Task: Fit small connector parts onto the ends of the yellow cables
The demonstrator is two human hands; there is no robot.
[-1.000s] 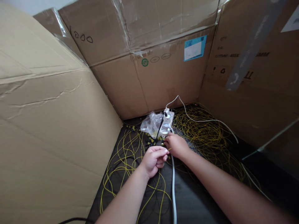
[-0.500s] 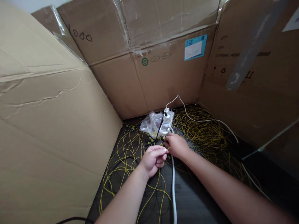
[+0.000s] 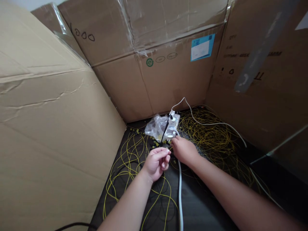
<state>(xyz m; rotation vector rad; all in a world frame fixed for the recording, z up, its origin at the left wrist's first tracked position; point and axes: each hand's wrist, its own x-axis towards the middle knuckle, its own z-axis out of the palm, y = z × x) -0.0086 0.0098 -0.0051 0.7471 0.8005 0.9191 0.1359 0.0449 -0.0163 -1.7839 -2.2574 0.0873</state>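
My left hand (image 3: 156, 164) is closed in a pinch, thumb against fingers. A short piece of thin yellow wire (image 3: 171, 149) shows at its fingertips, running toward my right hand. My right hand (image 3: 184, 150) is just beyond and to the right, fingers curled and pressed together; what they grip is hidden behind the hand. Right in front of it lies a white power strip (image 3: 176, 120) with plugs in it. Small yellow-tipped pieces (image 3: 155, 144) are scattered on the dark surface near both hands. Loose yellow wires (image 3: 130, 174) spread out to the left.
A crumpled clear plastic bag (image 3: 152, 127) lies left of the power strip. Tangled yellow wire (image 3: 209, 131) covers the right back. A thick white cable (image 3: 180, 195) runs toward me. Cardboard boxes (image 3: 57, 134) enclose the left, back (image 3: 166, 83) and right (image 3: 240, 109).
My left hand has shifted slightly left, its fingertips drawing a little away from my right hand. My right hand stays nearly in place, still pinched.
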